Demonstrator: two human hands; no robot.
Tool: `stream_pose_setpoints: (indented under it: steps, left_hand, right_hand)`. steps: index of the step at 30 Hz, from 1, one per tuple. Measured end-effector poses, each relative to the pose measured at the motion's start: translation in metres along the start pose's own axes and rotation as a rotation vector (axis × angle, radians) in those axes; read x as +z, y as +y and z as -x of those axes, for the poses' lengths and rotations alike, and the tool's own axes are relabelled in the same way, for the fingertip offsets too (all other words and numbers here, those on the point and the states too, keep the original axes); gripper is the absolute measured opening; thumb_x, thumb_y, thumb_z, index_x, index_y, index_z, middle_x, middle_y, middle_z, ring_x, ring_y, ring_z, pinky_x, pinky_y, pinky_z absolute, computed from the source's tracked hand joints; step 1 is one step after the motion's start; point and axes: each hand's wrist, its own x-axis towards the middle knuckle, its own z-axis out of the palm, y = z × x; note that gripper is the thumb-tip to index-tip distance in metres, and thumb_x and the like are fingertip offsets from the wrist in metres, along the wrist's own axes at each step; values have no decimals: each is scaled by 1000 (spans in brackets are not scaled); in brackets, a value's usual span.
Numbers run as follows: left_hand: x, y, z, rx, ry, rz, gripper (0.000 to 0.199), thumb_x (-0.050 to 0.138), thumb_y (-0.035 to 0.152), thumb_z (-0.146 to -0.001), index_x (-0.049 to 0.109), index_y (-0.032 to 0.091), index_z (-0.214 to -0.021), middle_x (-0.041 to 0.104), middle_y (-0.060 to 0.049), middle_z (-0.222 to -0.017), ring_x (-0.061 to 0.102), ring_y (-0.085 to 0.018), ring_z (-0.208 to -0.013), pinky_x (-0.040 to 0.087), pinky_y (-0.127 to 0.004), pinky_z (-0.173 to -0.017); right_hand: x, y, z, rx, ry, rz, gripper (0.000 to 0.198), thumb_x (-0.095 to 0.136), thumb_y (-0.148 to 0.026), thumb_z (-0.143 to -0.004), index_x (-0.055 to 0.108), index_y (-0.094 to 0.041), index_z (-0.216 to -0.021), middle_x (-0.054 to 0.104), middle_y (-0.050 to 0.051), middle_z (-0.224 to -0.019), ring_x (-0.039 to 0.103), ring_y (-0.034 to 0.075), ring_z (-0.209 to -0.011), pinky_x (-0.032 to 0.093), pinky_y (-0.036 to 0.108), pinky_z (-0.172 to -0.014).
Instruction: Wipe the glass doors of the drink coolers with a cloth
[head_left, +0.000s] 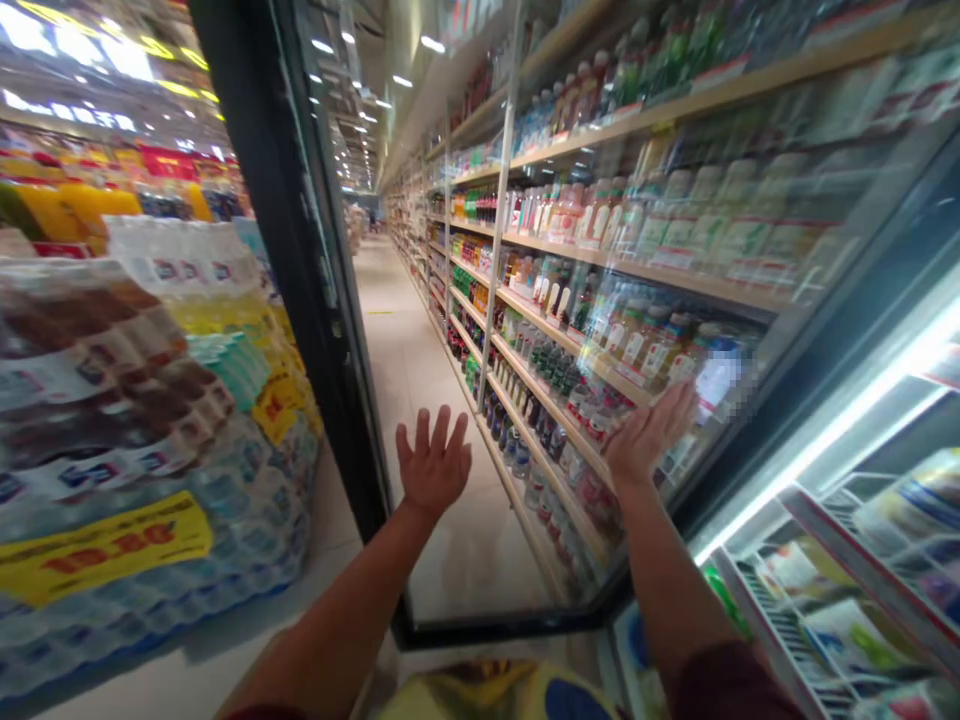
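Note:
A glass door [457, 570] of a refrigerated cabinet stands swung out before me, framed in black [292, 230]. My left hand [433, 468] is raised at the pane with its fingers spread, palm toward the glass. Farther right, my right hand [651, 438] is held flat with its fingers stretched out, at the same pane near the hinge side. Both appear to touch the glass, and neither holds anything. At the bottom edge, close to my body, is a yellow item with blue patches [487, 692], only partly visible.
Lit cabinet shelves at right hold bagged goods [855, 635]. Stacked bottle packs [97, 390] with a yellow price sign [112, 545] stand at left. Bottle-filled shelves [555, 260] appear in the pane; whether reflected or behind it, I cannot tell.

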Motion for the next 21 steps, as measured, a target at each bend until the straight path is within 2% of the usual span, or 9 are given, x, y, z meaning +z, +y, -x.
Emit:
stream_pose_setpoints:
  steps: [3, 8, 10, 14, 16, 18, 21]
  left_hand:
    - [-2, 0, 1, 1, -11, -21, 71, 56, 25, -95, 26, 23, -159, 36, -13, -157, 15, -28, -153, 10, -53, -127]
    - [-4, -1, 3, 2, -13, -18, 73, 58, 25, -94, 25, 25, -159, 31, -12, -160, 15, -29, -153, 9, -55, -127]
    - [-4, -3, 3, 16, -13, -33, 75, 59, 25, -93, 24, 24, -159, 25, -11, -163, 14, -29, -154, 9, -56, -127]
    - [-1, -8, 5, 44, -11, -49, 78, 62, 23, -90, 25, 21, -159, 22, -14, -163, 13, -32, -153, 11, -61, -125]
    - [1, -12, 9, 38, -10, -45, 80, 63, 22, -88, 26, 22, -159, 23, -15, -163, 13, -34, -153, 13, -64, -124]
    - [3, -16, 13, -6, -24, -20, 83, 65, 24, -87, 24, 28, -159, 21, -11, -164, 12, -33, -153, 12, -65, -123]
    - [-1, -20, 17, -91, -59, 39, 85, 65, 30, -85, 21, 45, -156, 14, 7, -166, 10, -31, -154, 9, -63, -123]
  right_hand:
    - [-1, 8, -21, 7, 11, -21, 60, 28, -29, -104, 20, -10, -160, 28, 24, -162, 18, 32, -155, 22, 66, -120]
    - [-6, 27, 26, 6, 6, -32, 60, 32, -26, -103, 22, -11, -160, 31, 25, -160, 22, 34, -153, 27, 70, -117]
    - [-7, 32, 32, 28, 15, -20, 60, 32, -26, -103, 20, -11, -160, 30, 26, -160, 23, 34, -153, 28, 71, -116]
    - [-7, 41, 1, 101, 24, -23, 59, 31, -24, -103, 20, -11, -160, 27, 23, -162, 22, 34, -153, 25, 69, -119]
    - [-7, 48, -11, 85, 34, -17, 59, 31, -24, -103, 20, -10, -160, 27, 23, -162, 23, 34, -153, 25, 67, -120]
    - [-8, 58, -10, 27, 16, -11, 60, 33, -25, -103, 21, -10, -160, 29, 23, -162, 24, 36, -153, 26, 65, -120]
    - [-14, 81, 2, -99, -48, -8, 63, 39, -23, -100, 21, -12, -160, 31, 23, -161, 25, 37, -152, 30, 68, -117]
